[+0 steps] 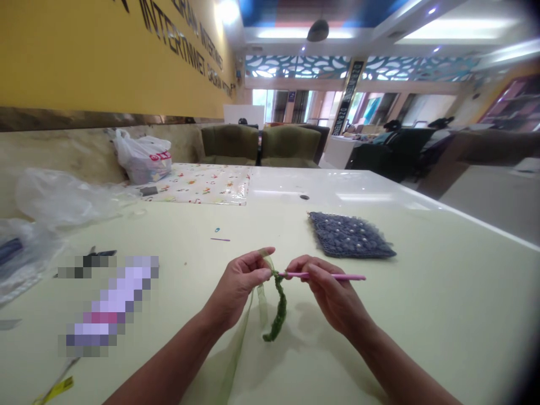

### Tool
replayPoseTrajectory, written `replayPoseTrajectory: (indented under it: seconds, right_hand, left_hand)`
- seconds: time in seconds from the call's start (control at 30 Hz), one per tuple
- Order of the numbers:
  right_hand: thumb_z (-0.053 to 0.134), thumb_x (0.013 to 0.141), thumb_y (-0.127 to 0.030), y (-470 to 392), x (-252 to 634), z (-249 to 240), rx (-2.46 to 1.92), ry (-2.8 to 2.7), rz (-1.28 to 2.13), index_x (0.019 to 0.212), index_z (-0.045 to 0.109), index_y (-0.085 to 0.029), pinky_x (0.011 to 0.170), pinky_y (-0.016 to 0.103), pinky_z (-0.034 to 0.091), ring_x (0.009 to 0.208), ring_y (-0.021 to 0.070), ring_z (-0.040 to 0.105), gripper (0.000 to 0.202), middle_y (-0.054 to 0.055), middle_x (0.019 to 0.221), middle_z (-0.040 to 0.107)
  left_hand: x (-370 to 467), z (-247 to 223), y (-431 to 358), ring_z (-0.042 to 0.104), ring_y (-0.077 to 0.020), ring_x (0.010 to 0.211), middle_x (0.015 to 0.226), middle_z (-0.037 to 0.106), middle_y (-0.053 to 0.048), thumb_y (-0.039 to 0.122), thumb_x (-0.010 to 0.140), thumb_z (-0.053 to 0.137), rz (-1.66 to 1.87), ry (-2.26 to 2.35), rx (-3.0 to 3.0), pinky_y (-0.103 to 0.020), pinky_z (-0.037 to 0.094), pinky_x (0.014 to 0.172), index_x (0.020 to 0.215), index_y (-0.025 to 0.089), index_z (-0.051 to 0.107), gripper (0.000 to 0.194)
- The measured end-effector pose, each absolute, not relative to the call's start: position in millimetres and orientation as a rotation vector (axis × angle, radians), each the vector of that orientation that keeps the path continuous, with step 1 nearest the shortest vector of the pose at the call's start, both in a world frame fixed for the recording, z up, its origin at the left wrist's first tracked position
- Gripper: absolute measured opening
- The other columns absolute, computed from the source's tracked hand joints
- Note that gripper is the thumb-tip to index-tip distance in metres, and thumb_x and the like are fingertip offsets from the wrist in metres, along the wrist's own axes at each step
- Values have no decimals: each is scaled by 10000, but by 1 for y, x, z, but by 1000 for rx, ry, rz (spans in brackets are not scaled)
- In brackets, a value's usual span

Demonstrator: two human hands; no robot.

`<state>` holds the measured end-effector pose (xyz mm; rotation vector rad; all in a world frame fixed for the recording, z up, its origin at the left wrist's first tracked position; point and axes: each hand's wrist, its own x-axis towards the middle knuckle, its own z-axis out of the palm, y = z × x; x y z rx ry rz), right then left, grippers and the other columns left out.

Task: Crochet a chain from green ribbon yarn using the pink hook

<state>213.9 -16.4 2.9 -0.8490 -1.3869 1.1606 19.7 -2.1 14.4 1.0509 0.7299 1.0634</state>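
My right hand (323, 287) grips a pink crochet hook (348, 277), its tip at the top of a dark green crocheted strip (280, 309). The strip hangs down in a curve between my hands. My left hand (242, 281) is closed in a pinch on the strip's upper end, with the forefinger stretched out. A sheer green ribbon (238, 354) passes over that forefinger and trails down towards the table's near edge. Where the hook meets the loops is too small to make out.
A dark blue crocheted square with beads (352, 233) lies beyond my right hand. A thin purple stick (220, 239) and a small blue clip (217, 229) lie ahead. Plastic bags (143, 157), black scissors (99, 257) and a blurred-out lilac object (126, 287) are on the left.
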Motion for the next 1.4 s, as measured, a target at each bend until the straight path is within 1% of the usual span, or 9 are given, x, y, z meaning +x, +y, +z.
replayPoseTrajectory:
  seconds: [0.27, 0.47, 0.63, 0.73, 0.87, 0.93, 1.03, 1.1, 1.4]
  right_hand:
    - [501, 912, -291, -17, 214, 3, -849, -1347, 1155, 806, 693, -194, 733, 295, 434, 800, 176, 524, 240, 54, 877, 625]
    - [549, 914, -324, -20, 211, -3, -819, -1454, 1237, 762, 667, -200, 917, 347, 424, 1069, 221, 533, 229, 58, 1164, 610]
    - [541, 929, -368, -25, 207, -5, -863, -1498, 1221, 760, 638, -182, 666, 272, 439, 731, 146, 537, 270, 26, 790, 614]
    - [548, 928, -370, -26, 204, -6, -830, -1238, 1333, 698, 584, -169, 513, 217, 360, 535, 91, 430, 307, -39, 563, 453]
    - [599, 890, -379, -24, 203, -4, -783, -921, 1435, 682, 555, -169, 394, 170, 239, 419, 46, 263, 299, -86, 497, 305]
    - [621, 872, -389, -23, 202, -2, -783, -864, 1453, 681, 556, -169, 371, 162, 223, 407, 40, 234, 299, -90, 491, 299]
    - [622, 871, -420, -25, 198, -4, -787, -854, 1475, 703, 571, -166, 361, 157, 240, 405, 38, 229, 309, -92, 487, 305]
    - [616, 875, -442, -27, 194, -8, -797, -883, 1479, 718, 572, -167, 361, 154, 254, 409, 40, 235, 320, -93, 487, 310]
    - [522, 934, -442, -34, 189, -20, -947, -1309, 1191, 737, 550, -182, 451, 208, 377, 486, 86, 407, 326, -56, 547, 430]
  left_hand:
    - [20, 13, -3, 423, -95, 709, 735, 500, 27, 164, 773, 677, 1076, 737, 1078, -257, 337, 726, 1150, 192, 676, 379]
    - [29, 8, -11, 474, -104, 721, 726, 518, 19, 231, 788, 700, 1053, 724, 1207, -272, 396, 756, 1121, 190, 698, 336]
    - [33, 6, -16, 565, -151, 774, 732, 570, 9, 251, 773, 701, 1104, 888, 1287, -333, 452, 831, 1234, 178, 634, 471]
    - [27, 10, -12, 589, -182, 861, 851, 633, -28, 310, 806, 665, 1041, 973, 1487, -352, 454, 865, 1249, 195, 627, 459]
    - [16, 14, -1, 562, -240, 1006, 1046, 653, -88, 371, 857, 593, 910, 1121, 1831, -416, 403, 940, 1082, 206, 718, 305]
    - [14, 14, 2, 546, -254, 1020, 1089, 651, -98, 389, 828, 635, 921, 1172, 1788, -440, 389, 948, 1177, 211, 673, 393]
    - [19, 12, -2, 550, -225, 1023, 1182, 633, -90, 358, 792, 698, 956, 927, 1427, -412, 412, 936, 1450, 254, 387, 736]
    - [24, 10, -6, 562, -199, 1019, 1135, 644, -73, 293, 783, 718, 997, 750, 1208, -379, 416, 941, 1500, 254, 264, 850]
    - [32, 9, -14, 562, -134, 833, 853, 613, 4, 207, 751, 746, 1076, 757, 1113, -328, 441, 855, 1503, 252, 262, 895]
